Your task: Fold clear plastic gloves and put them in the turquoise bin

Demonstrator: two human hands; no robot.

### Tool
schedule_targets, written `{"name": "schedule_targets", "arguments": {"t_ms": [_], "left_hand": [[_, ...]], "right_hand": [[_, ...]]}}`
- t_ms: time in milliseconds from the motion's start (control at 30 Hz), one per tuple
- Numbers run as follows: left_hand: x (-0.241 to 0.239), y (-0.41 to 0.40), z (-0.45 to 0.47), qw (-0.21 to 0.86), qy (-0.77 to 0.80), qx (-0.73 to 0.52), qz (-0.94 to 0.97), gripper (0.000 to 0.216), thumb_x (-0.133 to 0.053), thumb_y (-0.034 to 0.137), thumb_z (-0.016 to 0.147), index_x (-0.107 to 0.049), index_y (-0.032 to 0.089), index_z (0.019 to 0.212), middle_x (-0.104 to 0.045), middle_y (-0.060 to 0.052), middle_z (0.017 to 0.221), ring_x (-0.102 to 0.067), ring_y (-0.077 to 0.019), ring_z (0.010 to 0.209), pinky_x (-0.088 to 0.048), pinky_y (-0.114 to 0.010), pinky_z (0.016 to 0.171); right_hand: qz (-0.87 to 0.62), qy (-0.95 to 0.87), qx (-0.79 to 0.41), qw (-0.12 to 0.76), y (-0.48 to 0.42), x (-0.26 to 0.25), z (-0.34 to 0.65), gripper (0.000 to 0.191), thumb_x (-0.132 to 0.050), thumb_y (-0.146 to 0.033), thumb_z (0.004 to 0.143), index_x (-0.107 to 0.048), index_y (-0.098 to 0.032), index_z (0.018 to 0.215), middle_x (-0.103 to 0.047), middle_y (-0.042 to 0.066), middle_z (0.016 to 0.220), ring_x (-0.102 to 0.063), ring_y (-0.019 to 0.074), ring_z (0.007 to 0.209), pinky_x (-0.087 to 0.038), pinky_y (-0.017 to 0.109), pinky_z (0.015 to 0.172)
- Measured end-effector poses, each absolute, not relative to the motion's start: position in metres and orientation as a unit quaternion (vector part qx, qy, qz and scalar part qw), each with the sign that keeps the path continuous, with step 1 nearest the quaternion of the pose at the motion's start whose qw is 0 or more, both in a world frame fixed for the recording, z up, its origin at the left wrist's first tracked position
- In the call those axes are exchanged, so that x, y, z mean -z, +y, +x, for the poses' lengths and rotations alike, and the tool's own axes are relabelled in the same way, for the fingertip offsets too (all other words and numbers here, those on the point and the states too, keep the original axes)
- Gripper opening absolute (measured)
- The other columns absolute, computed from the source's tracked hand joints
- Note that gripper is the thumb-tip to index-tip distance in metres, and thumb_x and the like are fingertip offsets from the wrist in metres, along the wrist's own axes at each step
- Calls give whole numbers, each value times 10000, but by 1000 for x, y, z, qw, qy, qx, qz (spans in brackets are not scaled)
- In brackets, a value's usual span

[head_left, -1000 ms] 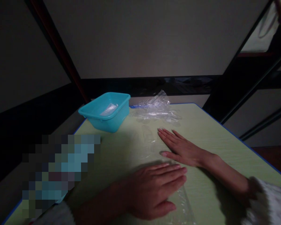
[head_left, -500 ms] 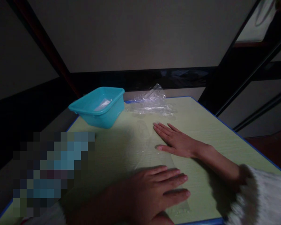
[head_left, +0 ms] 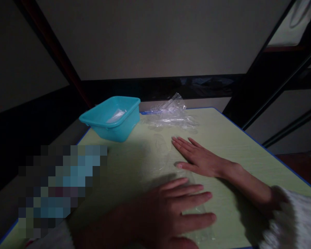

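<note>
My left hand (head_left: 171,212) lies flat on the near part of a clear plastic bag (head_left: 168,166) spread on the pale green table (head_left: 223,138), its fingers stretched out and apart, pointing right. My right hand (head_left: 195,157) also rests flat on the same bag a little farther away, fingers straight and pointing up and to the left. Both palms press down on the film; neither hand grips anything.
A turquoise plastic tub (head_left: 111,117) with something clear inside stands at the table's far left. A crumpled heap of clear plastic bags (head_left: 171,116) lies at the far edge beside it. A blurred patch covers the near left. Dark frames stand beyond the table.
My left hand has spread its fingers and slid a little rightward along the bag. My right hand has stayed flat in nearly the same spot.
</note>
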State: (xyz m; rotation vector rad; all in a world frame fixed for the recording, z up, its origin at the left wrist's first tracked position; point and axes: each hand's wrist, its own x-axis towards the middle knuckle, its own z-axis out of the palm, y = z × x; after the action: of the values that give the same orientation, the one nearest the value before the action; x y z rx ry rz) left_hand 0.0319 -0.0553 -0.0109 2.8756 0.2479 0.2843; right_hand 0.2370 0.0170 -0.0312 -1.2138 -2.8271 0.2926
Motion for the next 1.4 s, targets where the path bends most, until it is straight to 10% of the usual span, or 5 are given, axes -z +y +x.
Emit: {"name": "schedule_targets", "arguments": {"t_ms": [133,433,1000,1133,1400], "left_hand": [[2,-32,10,155,251,-225,929,313,-319,224,909,-594,138,1030,-657,-91,1014,-588,-179,958,-429,-313,890],[-3,-5,-12,317,448,-208,809,216,-395,155,840,-611,144,834,-654,0,716,-606,-116,650,-435,-200,600],[8,3,-13,372,437,-186,798,182,-431,142,804,-602,118,864,-653,-17,720,-592,-110,608,-431,-204,590],[11,4,-15,384,432,-191,793,191,-430,145,809,-593,118,906,-653,-15,732,-595,-110,619,-445,-209,604],[15,6,-17,387,421,-197,796,211,-420,140,805,-592,125,927,-649,-5,737,-592,-107,626,-440,-210,616]], "right_hand": [[-371,-922,-94,52,15,30,240,713,-258,-584,881,-82,-173,1437,-128,138,1479,-120,267,1351,-160,536,1067],[-383,-916,-82,89,16,18,252,626,-293,-505,908,-75,-247,1435,-190,88,1481,-181,278,1339,-190,568,1049],[-352,-916,-110,159,14,8,246,352,-417,-376,896,-543,-158,1142,-572,132,1161,-513,244,1098,-414,435,935],[-249,-919,-296,75,-6,-7,234,231,-473,-293,884,-655,-175,804,-630,34,755,-601,139,725,-494,265,665],[-153,-910,-383,-34,-38,-1,234,48,-662,-211,710,-682,-199,752,-659,-5,684,-587,122,643,-463,232,595]]}}
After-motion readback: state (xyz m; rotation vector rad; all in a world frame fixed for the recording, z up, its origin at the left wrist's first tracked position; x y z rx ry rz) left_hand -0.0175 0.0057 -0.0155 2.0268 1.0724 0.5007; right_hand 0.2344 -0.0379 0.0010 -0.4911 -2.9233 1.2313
